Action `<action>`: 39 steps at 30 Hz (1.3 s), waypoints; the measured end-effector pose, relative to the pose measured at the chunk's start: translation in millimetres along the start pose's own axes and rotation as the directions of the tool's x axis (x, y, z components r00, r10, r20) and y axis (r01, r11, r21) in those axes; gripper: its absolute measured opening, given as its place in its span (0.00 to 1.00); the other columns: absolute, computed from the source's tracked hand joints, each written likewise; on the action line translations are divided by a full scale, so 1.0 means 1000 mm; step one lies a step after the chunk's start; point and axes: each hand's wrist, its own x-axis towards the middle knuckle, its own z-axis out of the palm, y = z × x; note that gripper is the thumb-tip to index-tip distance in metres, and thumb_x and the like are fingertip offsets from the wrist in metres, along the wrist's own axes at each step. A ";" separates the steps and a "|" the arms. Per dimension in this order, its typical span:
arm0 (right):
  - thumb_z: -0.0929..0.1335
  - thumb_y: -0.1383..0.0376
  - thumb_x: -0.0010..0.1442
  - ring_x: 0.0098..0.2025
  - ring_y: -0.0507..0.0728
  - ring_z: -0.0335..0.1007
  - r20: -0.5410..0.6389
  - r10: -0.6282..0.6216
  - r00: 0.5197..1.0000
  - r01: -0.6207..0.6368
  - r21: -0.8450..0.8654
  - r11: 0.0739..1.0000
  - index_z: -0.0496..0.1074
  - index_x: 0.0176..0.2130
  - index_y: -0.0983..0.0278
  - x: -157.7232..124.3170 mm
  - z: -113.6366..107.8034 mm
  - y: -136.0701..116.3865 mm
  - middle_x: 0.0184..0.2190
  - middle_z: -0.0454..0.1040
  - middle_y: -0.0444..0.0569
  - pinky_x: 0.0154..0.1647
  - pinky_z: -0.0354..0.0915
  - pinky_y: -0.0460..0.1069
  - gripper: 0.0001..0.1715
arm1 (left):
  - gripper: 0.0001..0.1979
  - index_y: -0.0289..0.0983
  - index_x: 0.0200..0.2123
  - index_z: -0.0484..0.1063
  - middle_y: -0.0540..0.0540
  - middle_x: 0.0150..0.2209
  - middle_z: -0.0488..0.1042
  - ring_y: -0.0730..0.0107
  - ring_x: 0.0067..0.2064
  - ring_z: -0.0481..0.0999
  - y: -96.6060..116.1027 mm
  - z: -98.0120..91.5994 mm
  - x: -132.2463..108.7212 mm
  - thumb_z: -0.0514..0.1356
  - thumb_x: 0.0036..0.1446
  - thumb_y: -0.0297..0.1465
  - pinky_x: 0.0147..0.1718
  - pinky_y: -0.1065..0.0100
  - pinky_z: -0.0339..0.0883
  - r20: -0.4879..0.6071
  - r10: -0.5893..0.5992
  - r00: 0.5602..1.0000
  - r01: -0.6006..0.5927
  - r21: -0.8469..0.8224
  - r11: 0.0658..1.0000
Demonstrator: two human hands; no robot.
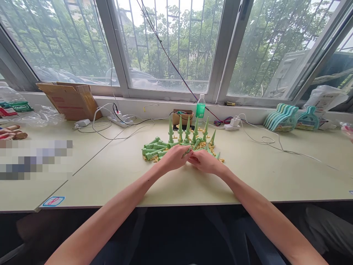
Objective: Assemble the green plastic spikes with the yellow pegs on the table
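My left hand is closed around a small green plastic piece, only part of which shows between the fingers. Against its fingertips presses my right hand, fingers bent together; whatever it grips is hidden. Just beyond both hands stand several green plant watering spikes in a row, points up, with yellow valves at their sides. Loose green tubular pieces lie heaped to the left. Small yellow valves and green cones are scattered behind and beside my right hand.
Behind the spikes are a small cardboard box and a bottle of green liquid. White cables and a power strip lie along the windowsill. Light-blue hangers stand at the right, a large carton at the left.
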 end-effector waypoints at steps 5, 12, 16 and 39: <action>0.60 0.61 0.65 0.22 0.49 0.50 -0.035 0.011 0.999 -0.011 0.011 1.000 0.62 0.25 0.63 0.001 0.000 0.001 0.19 0.59 0.42 0.25 0.49 0.46 0.17 | 0.14 0.37 0.29 0.69 0.50 0.24 0.69 0.74 0.24 0.63 -0.001 0.003 0.000 0.49 0.64 0.34 0.25 0.71 0.56 -0.050 -0.002 0.999 0.000 -0.038 0.999; 0.60 0.63 0.65 0.24 0.50 0.52 -0.150 0.035 0.988 -0.025 0.067 0.997 0.62 0.29 0.63 0.002 0.001 0.003 0.22 0.62 0.42 0.26 0.51 0.45 0.12 | 0.14 0.36 0.26 0.65 0.53 0.21 0.62 0.76 0.23 0.57 -0.002 0.004 0.001 0.50 0.64 0.34 0.25 0.72 0.55 -0.185 -0.023 0.983 0.014 -0.047 0.999; 0.58 0.65 0.65 0.24 0.51 0.53 -0.159 0.039 0.987 -0.028 0.073 0.997 0.63 0.31 0.63 0.003 0.000 0.001 0.23 0.64 0.45 0.28 0.52 0.45 0.12 | 0.14 0.36 0.28 0.66 0.52 0.22 0.62 0.76 0.24 0.58 -0.003 0.004 0.001 0.49 0.64 0.33 0.25 0.73 0.55 -0.203 0.007 0.979 -0.017 -0.052 0.999; 0.57 0.61 0.66 0.24 0.50 0.54 -0.237 0.003 0.972 0.036 0.158 0.987 0.62 0.31 0.62 0.005 0.006 0.003 0.23 0.63 0.42 0.27 0.53 0.45 0.14 | 0.14 0.37 0.30 0.68 0.51 0.25 0.67 0.76 0.25 0.62 -0.001 0.005 0.001 0.49 0.65 0.34 0.27 0.72 0.58 -0.256 0.016 0.967 -0.033 -0.060 0.998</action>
